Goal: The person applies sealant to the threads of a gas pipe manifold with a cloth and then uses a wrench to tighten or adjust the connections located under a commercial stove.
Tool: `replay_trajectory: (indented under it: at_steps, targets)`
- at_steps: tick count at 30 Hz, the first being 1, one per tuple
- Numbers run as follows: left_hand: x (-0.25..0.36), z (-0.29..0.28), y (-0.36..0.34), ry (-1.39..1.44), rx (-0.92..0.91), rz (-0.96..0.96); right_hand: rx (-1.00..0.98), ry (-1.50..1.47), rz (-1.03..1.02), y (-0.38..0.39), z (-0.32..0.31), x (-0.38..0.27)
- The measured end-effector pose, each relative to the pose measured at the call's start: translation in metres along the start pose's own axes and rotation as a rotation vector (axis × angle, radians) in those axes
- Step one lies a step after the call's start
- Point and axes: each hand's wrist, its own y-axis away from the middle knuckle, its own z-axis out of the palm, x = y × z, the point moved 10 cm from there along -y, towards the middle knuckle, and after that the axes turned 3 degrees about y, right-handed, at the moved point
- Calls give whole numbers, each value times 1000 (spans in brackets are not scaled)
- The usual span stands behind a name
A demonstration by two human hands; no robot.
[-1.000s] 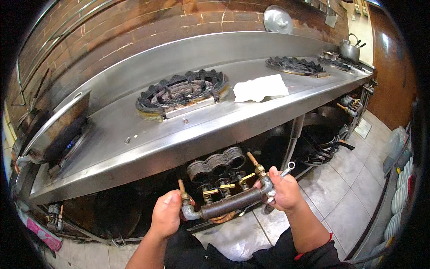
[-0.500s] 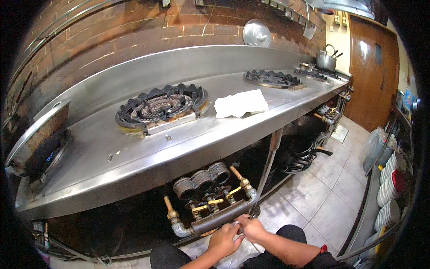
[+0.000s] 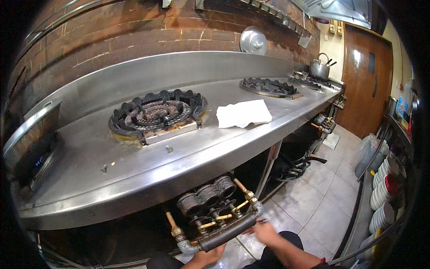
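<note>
In front of me, below the counter's edge, is a dark gas manifold pipe [image 3: 228, 233] with yellow-handled valves [image 3: 224, 217] and three round sooty burner tubes [image 3: 207, 197]. My left hand [image 3: 209, 256] reaches under the pipe's left half, its fingers hidden behind it. Beside the pipe's right end, under the grey elbow fitting [image 3: 257, 207], is my right hand [image 3: 265, 232], a little blurred. Its fingers look closed, and a small metallic piece shows at them, too unclear to name.
A steel counter [image 3: 188, 152] carries a large ring burner [image 3: 156, 112], a folded white cloth [image 3: 244, 113] and two small bolts [image 3: 169, 149]. At left a wok [image 3: 31, 130] leans over a flame. Dark pans [image 3: 293, 168] sit below; stacked bowls [image 3: 380, 197] stand at right.
My hands were together at the pipe's lower right; now they are apart. The left has gone lower left beneath the pipe, the right toward its right end. The view has shifted slightly.
</note>
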Motion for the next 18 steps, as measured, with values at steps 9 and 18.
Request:
replay_trajectory:
  at_steps: [9, 18]
  targets:
    - [-12, -10, -2, -44, 85, 216, 628, 872, -1291, 139, -114, -303]
    - [-19, -14, 1, -396, -78, -53, 406, 1797, -487, -85, -170, -401]
